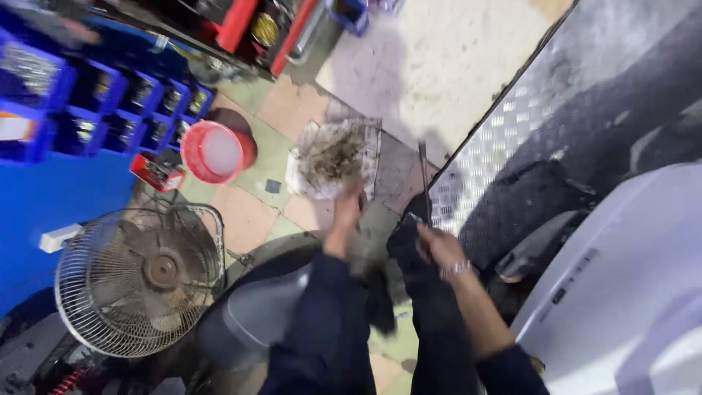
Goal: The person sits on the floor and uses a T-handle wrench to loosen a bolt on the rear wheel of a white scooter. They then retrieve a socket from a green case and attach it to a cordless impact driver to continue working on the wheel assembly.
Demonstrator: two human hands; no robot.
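Head camera looks straight down, and it is a blurry one. Centre of the frame, the left hand (349,201) reaches down to the dirty rag (335,157) spread on the tiled floor (248,212), and touches its lower edge. The fingers look curled onto the cloth, but the blur hides whether they pinch it or only rest there, so I cannot tell.

Right of centre, the right hand (437,245) is closed in a fist around the lower end of a thin metal rod (424,179), which stands nearly upright and points toward the top of the frame. A bracelet (455,269) sits on that wrist.

How will these handle? The rag looks soft, limp and light, caked with dark grime in the middle, so likely greasy. The cleaner pale edges or a corner look like the best place to take it. The rod seems stiff, slim and light, perhaps slick if oily, and a full wrap of the fingers near one end suits it.

Around them: a red bucket (216,151) left of the rag, blue parts bins (110,95) in the upper left, a floor fan (139,278) at lower left. A ribbed metal ramp (526,124) runs down the right side, with a white scooter panel (629,292) at lower right.
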